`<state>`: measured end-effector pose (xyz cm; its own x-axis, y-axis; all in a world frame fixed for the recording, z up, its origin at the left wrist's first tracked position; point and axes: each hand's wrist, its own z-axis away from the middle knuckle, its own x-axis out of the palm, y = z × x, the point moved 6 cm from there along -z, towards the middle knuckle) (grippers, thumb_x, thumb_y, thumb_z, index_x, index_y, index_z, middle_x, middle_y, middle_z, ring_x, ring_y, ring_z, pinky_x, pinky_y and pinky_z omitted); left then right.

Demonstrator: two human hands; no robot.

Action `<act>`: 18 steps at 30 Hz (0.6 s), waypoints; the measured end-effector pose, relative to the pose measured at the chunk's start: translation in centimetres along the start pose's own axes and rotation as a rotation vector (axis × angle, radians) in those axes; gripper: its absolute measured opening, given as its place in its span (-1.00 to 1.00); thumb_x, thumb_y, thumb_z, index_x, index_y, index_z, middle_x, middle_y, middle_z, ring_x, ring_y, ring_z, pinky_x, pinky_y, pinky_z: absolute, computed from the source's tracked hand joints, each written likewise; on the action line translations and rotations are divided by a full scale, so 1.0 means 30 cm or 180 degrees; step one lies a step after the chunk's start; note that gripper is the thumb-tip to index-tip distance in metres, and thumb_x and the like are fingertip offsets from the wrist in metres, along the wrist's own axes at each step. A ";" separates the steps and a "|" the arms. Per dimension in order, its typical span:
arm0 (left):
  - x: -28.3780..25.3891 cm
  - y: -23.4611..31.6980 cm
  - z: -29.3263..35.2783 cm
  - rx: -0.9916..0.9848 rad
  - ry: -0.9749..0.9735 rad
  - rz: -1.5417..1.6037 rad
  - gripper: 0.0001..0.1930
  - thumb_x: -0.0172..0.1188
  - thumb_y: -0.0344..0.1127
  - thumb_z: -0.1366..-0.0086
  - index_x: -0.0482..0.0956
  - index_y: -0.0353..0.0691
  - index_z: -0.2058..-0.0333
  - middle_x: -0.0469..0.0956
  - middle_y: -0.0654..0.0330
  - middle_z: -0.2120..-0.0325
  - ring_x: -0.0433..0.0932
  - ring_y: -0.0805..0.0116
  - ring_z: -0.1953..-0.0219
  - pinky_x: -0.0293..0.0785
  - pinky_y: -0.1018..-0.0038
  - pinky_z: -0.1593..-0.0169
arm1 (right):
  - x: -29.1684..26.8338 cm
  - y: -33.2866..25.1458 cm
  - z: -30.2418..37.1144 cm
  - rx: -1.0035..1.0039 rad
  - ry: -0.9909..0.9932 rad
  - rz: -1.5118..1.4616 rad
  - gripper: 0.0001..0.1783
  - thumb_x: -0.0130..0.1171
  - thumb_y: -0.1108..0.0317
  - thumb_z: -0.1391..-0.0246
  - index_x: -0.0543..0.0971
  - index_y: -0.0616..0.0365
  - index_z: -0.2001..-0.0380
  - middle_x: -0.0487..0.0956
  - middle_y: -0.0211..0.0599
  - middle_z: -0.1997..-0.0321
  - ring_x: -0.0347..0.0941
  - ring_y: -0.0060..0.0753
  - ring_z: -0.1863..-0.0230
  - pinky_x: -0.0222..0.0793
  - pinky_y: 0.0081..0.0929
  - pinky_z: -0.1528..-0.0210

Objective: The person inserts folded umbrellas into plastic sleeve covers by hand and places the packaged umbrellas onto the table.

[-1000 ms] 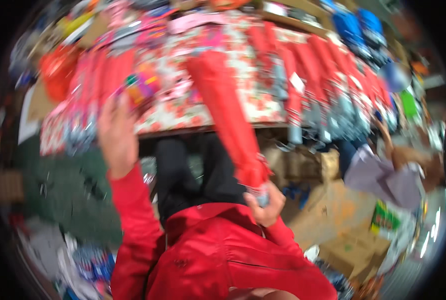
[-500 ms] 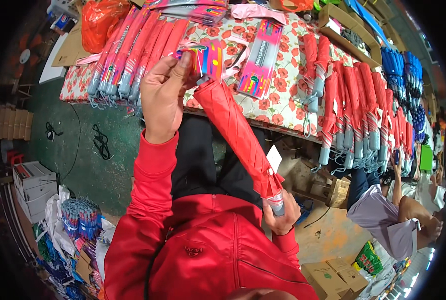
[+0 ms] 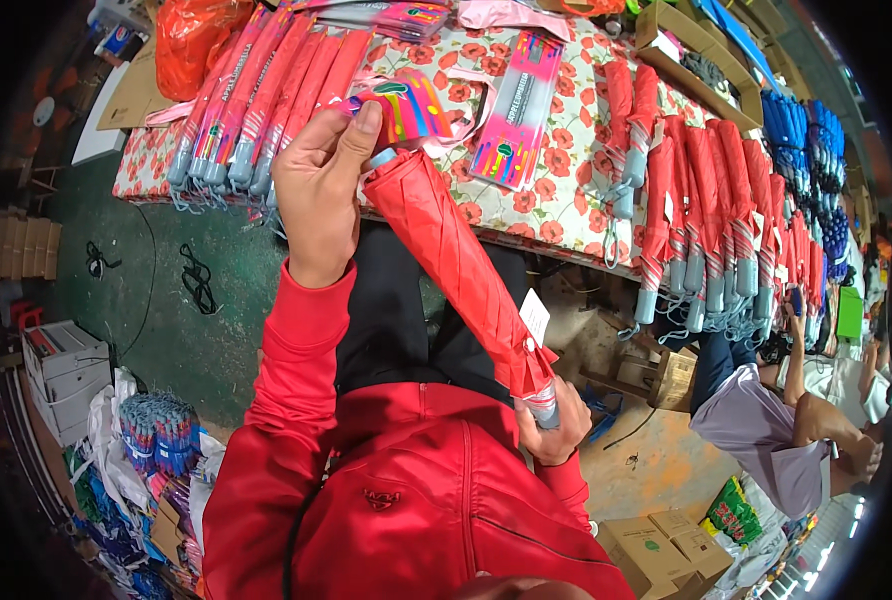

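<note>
- Red folded umbrella (image 3: 446, 262) slants far-left, its grey handle (image 3: 543, 406) gripped in the right hand (image 3: 561, 428).
- Left hand (image 3: 316, 190) pinches a multicoloured printed sleeve (image 3: 418, 110).

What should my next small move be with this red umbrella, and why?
Probably guide the red umbrella tip-first into the colourful sleeve: your left hand pinches that sleeve close by the umbrella's pale tip, your right hand grips the grey handle, and some umbrellas lying to the left are already sleeved.
</note>
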<state>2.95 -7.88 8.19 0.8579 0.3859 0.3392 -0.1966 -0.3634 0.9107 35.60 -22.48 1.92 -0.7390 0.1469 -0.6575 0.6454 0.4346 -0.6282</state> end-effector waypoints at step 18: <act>-0.057 -0.034 -0.006 -0.0644 -0.0046 0.0681 -0.79 0.27 -0.28 -0.39 0.65 -0.34 0.21 0.62 0.28 0.43 0.44 0.65 0.50 0.35 0.74 0.39 | -0.012 0.006 -0.031 -0.0164 0.0091 0.0280 -0.52 0.38 0.45 0.30 0.59 0.26 0.16 0.62 -0.18 0.34 0.43 -0.19 0.52 0.39 -0.42 0.46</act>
<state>1.60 -8.03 6.72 0.7932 0.3061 0.5265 -0.4631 -0.2581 0.8479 35.78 -21.61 2.44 -0.6857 0.2115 -0.6965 0.6976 0.4641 -0.5459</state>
